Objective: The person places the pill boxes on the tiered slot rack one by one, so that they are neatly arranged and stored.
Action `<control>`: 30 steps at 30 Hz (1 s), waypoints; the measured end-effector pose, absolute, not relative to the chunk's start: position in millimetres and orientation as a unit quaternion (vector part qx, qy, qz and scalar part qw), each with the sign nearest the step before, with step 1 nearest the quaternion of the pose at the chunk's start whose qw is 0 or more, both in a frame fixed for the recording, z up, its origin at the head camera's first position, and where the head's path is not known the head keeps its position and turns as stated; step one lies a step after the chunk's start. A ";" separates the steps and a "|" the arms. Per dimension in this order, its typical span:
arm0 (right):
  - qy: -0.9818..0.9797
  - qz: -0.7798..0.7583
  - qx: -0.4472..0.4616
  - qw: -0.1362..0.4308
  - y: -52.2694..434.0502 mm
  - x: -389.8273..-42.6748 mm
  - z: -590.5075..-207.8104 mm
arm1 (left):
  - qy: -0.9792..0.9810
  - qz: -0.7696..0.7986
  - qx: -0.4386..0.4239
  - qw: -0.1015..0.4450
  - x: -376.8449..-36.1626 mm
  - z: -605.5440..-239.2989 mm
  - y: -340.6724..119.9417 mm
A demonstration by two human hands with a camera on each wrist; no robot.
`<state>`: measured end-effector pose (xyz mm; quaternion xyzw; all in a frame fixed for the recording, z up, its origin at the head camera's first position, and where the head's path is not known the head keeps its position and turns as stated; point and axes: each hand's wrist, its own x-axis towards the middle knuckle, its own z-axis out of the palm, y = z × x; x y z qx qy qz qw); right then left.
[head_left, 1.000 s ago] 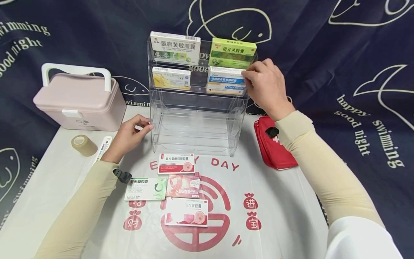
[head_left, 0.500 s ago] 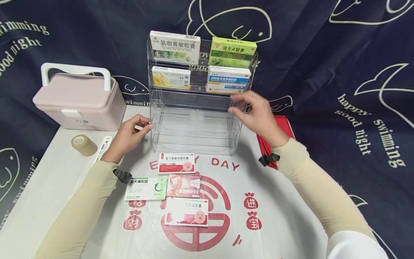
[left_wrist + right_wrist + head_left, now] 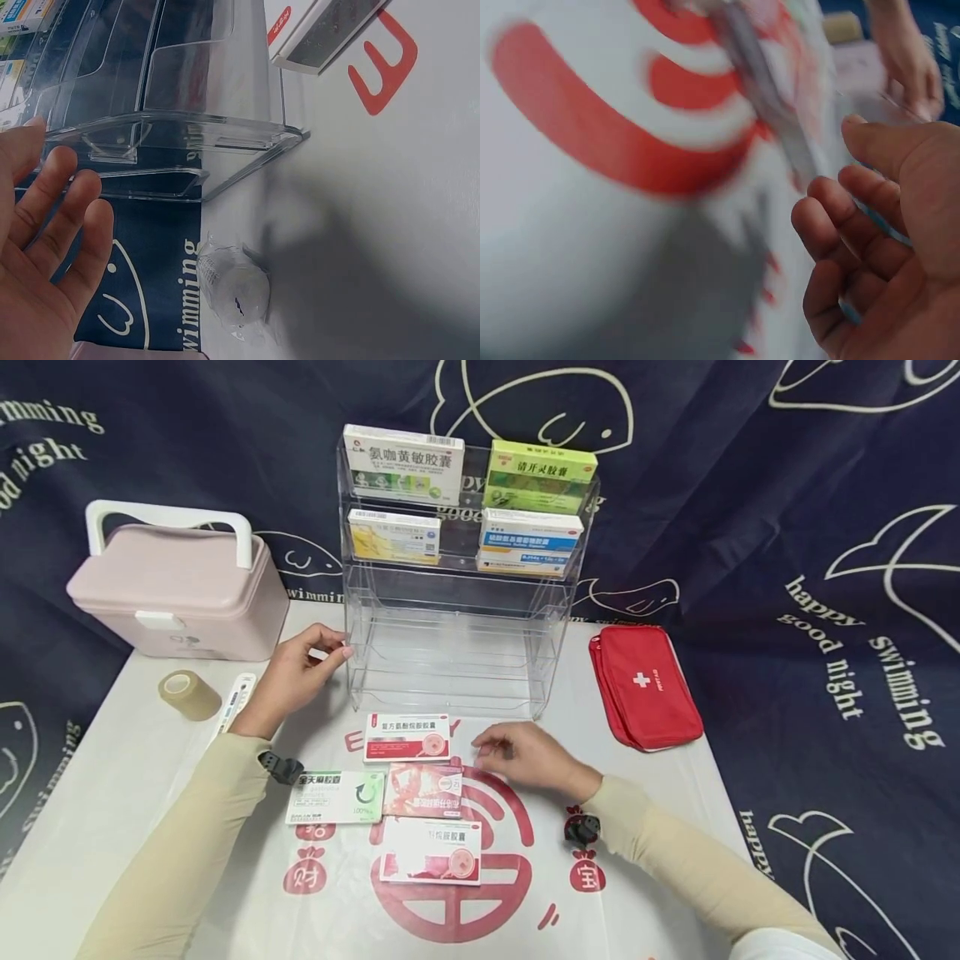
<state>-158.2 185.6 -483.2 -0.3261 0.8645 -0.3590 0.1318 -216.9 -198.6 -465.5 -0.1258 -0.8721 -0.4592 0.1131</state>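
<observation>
My left hand (image 3: 300, 670) pinches the left side edge of a clear acrylic display rack (image 3: 450, 652) with thumb and index finger; in the left wrist view its other fingers (image 3: 86, 225) are loosely bent. My right hand (image 3: 536, 758) hovers over the cloth with bent, apart fingers and holds nothing. Left of it lie a red-and-white medicine box (image 3: 407, 737), a pink box (image 3: 424, 791), another red-and-white box (image 3: 431, 852) and a green-and-white box (image 3: 336, 797). Upper tiers hold a white-and-green box (image 3: 403, 466), a lime-green box (image 3: 540, 477), a yellow-and-white box (image 3: 394, 537) and a blue-and-white box (image 3: 528, 542).
A pink lidded case (image 3: 176, 593) with a white handle stands at the back left. Before it are a tan tape roll (image 3: 189, 695) and a thermometer (image 3: 238, 697). A red first aid pouch (image 3: 647, 689) lies right of the rack. A wrapped round white item (image 3: 238, 292) sits beside the rack.
My right hand has let go of the blue-and-white box on the second tier and come down toward the boxes on the cloth. The left hand stays at the rack's edge.
</observation>
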 end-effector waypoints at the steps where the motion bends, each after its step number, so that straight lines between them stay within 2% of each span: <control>1: 0.867 -0.350 -0.327 0.137 182.2 -153.1 -488.8 | -0.872 -0.459 -0.126 0.114 -216.9 -465.2 -198.2; 7: 0.891 -0.295 -0.324 0.119 164.9 -133.6 -505.3 | -0.874 -0.457 -0.125 0.110 -216.0 -466.9 -197.1; 15: 0.907 -0.254 -0.326 0.083 158.1 -126.8 -505.5 | -0.873 -0.459 -0.125 0.110 -214.8 -463.8 -196.4; 22: 0.901 -0.295 -0.309 0.075 157.5 -125.0 -503.5 | -0.875 -0.456 -0.123 0.109 -216.5 -464.6 -197.0; 30: 0.882 -0.347 -0.317 0.027 159.1 -127.7 -499.5 | -0.877 -0.452 -0.123 0.109 -215.3 -462.8 -196.5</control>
